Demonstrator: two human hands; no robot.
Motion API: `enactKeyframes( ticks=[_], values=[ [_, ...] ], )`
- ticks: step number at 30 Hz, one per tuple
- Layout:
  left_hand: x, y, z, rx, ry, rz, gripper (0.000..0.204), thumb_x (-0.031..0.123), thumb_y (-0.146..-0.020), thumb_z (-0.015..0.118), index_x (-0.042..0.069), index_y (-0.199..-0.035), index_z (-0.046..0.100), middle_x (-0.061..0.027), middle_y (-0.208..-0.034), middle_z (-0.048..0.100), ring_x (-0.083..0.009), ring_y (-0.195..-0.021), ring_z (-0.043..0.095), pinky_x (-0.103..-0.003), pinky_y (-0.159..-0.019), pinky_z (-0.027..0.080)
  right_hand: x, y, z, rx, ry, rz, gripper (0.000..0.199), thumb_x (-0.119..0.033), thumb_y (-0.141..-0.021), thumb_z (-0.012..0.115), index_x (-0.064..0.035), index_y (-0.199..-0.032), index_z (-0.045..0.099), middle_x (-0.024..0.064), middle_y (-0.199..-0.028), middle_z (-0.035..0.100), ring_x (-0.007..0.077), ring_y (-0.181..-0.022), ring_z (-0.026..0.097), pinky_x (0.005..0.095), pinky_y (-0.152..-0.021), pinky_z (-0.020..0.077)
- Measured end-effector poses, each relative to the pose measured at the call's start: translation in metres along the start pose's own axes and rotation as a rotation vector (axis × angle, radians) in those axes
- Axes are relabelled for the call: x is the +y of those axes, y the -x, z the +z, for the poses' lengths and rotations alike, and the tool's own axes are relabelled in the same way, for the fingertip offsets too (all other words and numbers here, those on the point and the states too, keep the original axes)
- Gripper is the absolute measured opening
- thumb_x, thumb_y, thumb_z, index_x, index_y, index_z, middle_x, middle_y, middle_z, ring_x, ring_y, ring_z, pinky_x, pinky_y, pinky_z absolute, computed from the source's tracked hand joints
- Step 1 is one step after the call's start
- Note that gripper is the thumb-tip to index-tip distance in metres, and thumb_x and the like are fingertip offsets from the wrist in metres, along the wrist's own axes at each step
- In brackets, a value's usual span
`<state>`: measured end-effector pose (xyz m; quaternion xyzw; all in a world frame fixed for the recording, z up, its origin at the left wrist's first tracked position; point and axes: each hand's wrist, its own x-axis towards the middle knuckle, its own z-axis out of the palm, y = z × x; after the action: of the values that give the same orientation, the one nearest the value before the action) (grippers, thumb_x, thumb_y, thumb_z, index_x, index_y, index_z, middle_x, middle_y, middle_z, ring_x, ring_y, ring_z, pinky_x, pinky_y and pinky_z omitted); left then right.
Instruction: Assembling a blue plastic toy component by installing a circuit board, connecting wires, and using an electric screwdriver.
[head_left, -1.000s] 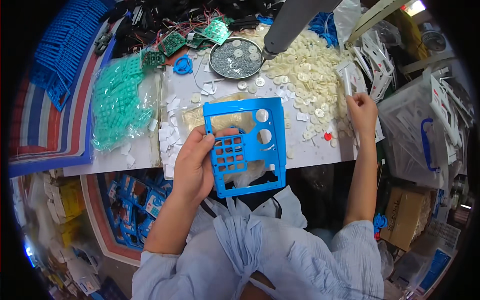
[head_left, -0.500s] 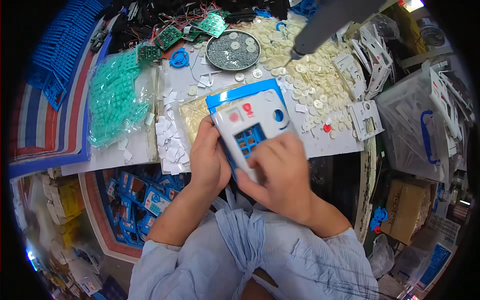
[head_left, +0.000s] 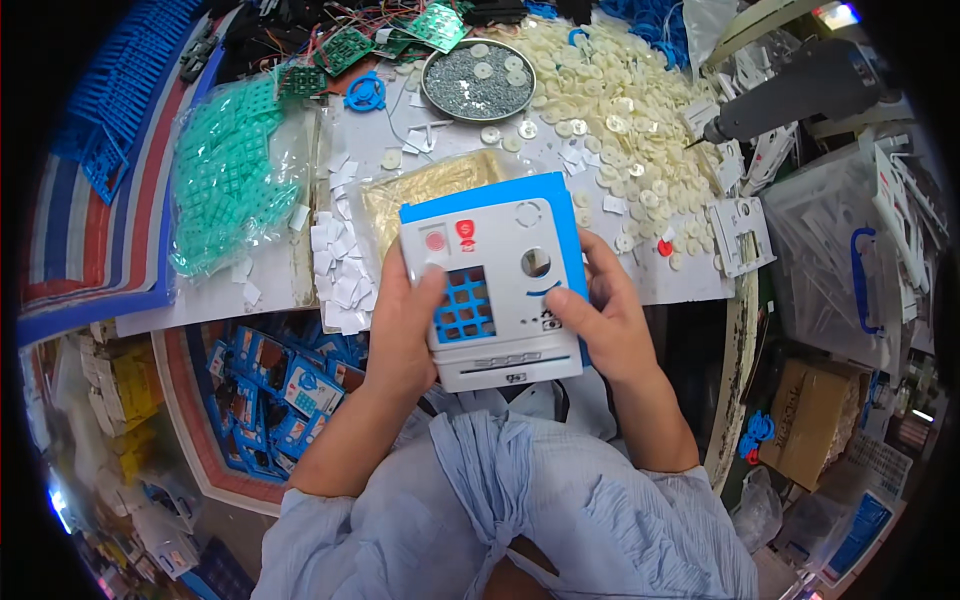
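In two hands (head_left: 407,325), one white panel (head_left: 508,295), one blue frame (head_left: 572,225)

Panel (head_left: 508,290), centre of frame: white plastic, smooth, low sheen. Shell (head_left: 490,194) behind it: blue plastic, glossy. Discs (head_left: 620,110), upper right: cream plastic, smooth. Slips (head_left: 345,290), left of centre: white paper, matt. Bag (head_left: 290,185), upper left: clear film, glossy, wrinkled. Box (head_left: 812,420), lower right: brown cardboard, matt. Shirt (head_left: 630,525), lower centre: crinkled cloth, matt.
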<state>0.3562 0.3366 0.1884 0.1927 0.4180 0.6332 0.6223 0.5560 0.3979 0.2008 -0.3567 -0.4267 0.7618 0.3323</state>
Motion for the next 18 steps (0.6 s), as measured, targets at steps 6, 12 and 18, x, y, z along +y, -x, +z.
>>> enactKeyframes(
  ticks=[6,12,18],
  values=[
    [0.004,0.008,-0.01,0.016,-0.043,-0.011,0.058,0.016,-0.103,0.054,0.001,-0.153,0.028,-0.0156,-0.139,0.055,-0.0213,-0.122,0.059,-0.035,-0.103,0.049,0.006,0.01,0.019,-0.077,0.036,-0.087,0.074,-0.01,-0.094,0.069,0.0026,-0.152,0.024,0.0151,-0.142,0.046,0.02,-0.13,0.048,0.0359,-0.109,0.041],
    [-0.001,0.013,-0.019,0.019,-0.02,0.037,0.055,0.014,-0.104,0.05,0.0,-0.153,0.028,-0.0165,-0.141,0.054,-0.0219,-0.125,0.058,-0.036,-0.104,0.048,0.012,0.015,0.029,-0.096,-0.024,-0.139,0.072,-0.012,-0.097,0.066,0.0032,-0.152,0.022,0.0146,-0.14,0.045,0.0187,-0.129,0.046,0.0351,-0.108,0.0408],
    [-0.004,0.032,-0.022,0.073,-0.108,0.106,0.053,0.016,-0.106,0.045,-0.001,-0.153,0.027,-0.0169,-0.142,0.053,-0.0214,-0.126,0.057,-0.035,-0.106,0.046,0.01,0.014,0.029,-0.135,0.055,-0.143,0.066,-0.013,-0.1,0.062,0.0032,-0.151,0.024,0.0139,-0.137,0.045,0.0185,-0.127,0.045,0.0339,-0.108,0.0397]
  ],
)
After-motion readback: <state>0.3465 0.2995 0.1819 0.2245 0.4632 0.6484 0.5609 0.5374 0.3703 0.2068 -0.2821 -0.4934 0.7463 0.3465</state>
